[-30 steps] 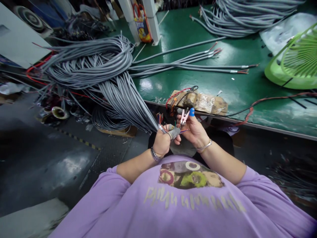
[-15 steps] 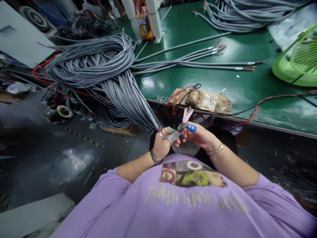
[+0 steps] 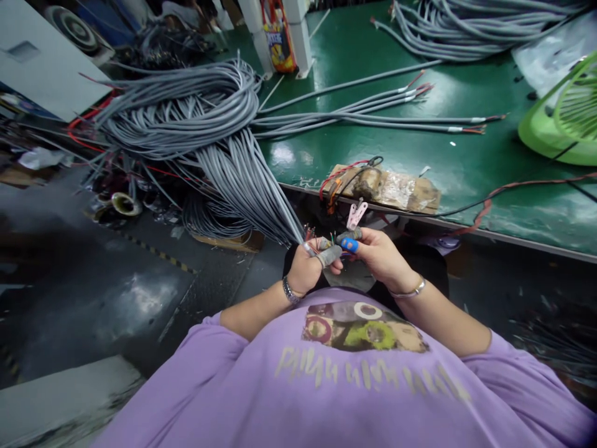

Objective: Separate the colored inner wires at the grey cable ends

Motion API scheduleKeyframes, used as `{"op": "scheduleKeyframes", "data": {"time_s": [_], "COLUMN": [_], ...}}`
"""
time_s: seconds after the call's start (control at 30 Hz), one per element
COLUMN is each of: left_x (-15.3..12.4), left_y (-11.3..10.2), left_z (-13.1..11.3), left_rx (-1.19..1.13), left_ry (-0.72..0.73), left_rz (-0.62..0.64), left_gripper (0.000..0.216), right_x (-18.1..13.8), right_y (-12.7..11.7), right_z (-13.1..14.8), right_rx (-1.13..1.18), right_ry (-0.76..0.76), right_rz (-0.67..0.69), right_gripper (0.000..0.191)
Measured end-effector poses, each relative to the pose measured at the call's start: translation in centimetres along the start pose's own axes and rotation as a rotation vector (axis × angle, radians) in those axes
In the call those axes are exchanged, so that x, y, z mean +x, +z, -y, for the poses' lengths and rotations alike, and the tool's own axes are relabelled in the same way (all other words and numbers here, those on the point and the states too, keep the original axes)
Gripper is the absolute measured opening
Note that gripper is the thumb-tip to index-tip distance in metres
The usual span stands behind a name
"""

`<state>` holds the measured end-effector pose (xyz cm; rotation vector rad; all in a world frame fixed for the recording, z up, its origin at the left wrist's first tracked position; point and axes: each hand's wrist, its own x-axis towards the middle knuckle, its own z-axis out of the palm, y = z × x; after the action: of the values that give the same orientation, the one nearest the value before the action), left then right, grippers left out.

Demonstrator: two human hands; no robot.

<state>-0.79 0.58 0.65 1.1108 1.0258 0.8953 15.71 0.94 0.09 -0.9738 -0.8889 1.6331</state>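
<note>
My left hand (image 3: 304, 272), with grey wrapping on its fingers, is closed on the stripped end of a grey cable (image 3: 306, 247). Thin coloured wires (image 3: 333, 238) stick out between the two hands. My right hand (image 3: 386, 260) pinches these wires between a grey-wrapped finger and a thumb wearing a blue cover (image 3: 349, 244). The fingertips of both hands nearly meet, and the exact wire they grip is hidden. Just beyond the right hand is a pink clip (image 3: 357, 214). A thick bundle of grey cables (image 3: 252, 180) runs down from the bench to my left hand.
The green bench (image 3: 466, 149) has a wooden board (image 3: 401, 190) with wires at its front edge. A green fan (image 3: 555, 124) stands at right. More grey cables (image 3: 480, 28) lie at the back, near a white post (image 3: 298, 37). Coiled cable (image 3: 214, 218) rests below the bench.
My right thumb with the blue cover has come down and inward onto the wires, closing the pinch. The left hand stays almost in place. The whole view has shifted slightly.
</note>
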Motion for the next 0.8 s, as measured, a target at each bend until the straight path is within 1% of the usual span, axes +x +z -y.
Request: {"op": "scheduleKeyframes", "data": {"time_s": [0.13,0.27,0.37,0.43,0.5,0.57,0.67,0.8], "left_x": [0.2,0.4,0.6,0.8,1.1,1.3,1.7,2.0], "left_y": [0.0,0.1,0.2,0.3,0.5,0.8,1.1,1.4], "left_z": [0.6,0.3,-0.3,-0.8,-1.2,-1.3,-1.3,-1.0], "left_rx": [-0.022,-0.059,-0.109,-0.125,-0.115,-0.097,-0.081,-0.073], "left_ry": [0.009,-0.005,-0.025,-0.047,-0.062,-0.065,-0.067,-0.093], "left_rz": [-0.053,-0.058,-0.031,0.009,0.048,0.068,0.077,0.071], "left_gripper": [0.037,0.039,0.040,0.039,0.040,0.040,0.041,0.041], "right_x": [0.0,0.6,1.6,2.2,2.7,3.1,3.3,3.5], "right_y": [0.0,-0.9,-1.6,-1.6,-1.3,-0.8,-0.3,-0.2], "right_z": [-0.5,-0.9,-0.6,-0.1,0.4,0.7,0.8,0.3], "right_rx": [0.037,0.208,0.345,0.370,0.362,0.352,0.361,0.391], "right_ry": [0.034,0.114,0.165,0.191,0.186,0.161,0.131,0.123], "right_rz": [-0.046,-0.076,-0.126,-0.118,-0.081,-0.071,-0.097,-0.139], "right_gripper": [0.033,0.030,0.034,0.041,0.046,0.047,0.047,0.045]}}
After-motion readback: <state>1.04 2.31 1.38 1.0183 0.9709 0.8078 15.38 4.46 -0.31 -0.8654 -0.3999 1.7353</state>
